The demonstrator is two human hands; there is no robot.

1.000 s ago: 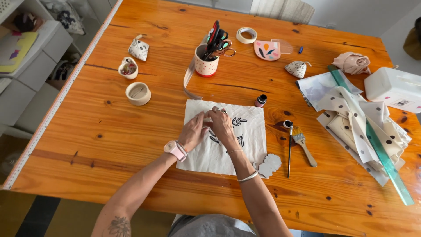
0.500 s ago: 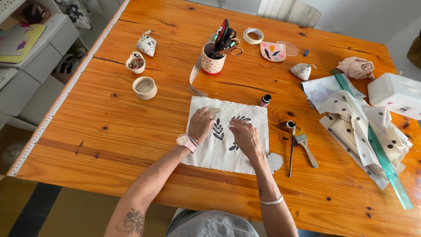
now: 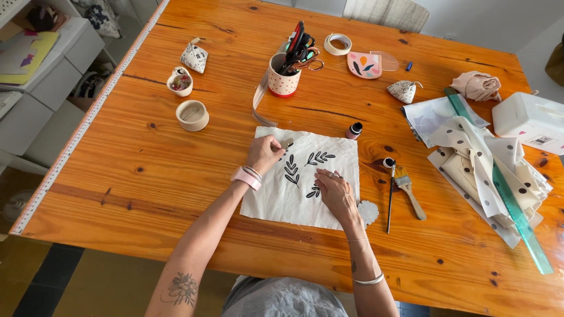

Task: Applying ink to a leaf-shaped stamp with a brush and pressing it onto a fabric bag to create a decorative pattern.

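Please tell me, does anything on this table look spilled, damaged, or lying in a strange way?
Nothing looks spilled or damaged. The white cloth with black leaf prints lies flat under the left hand and right hand. The one untidy spot is the dotted fabric pile at the right, heaped loosely with a green ruler lying across it.

I see a varnished pine table (image 3: 176, 194) in even daylight, white shelving (image 3: 47, 88) off its left edge, dark-and-tan tiled floor (image 3: 53, 282) below.

left hand (image 3: 264, 154) pinches small stamp (image 3: 286, 144) | right hand (image 3: 335, 191) flat on cloth (image 3: 294, 196)
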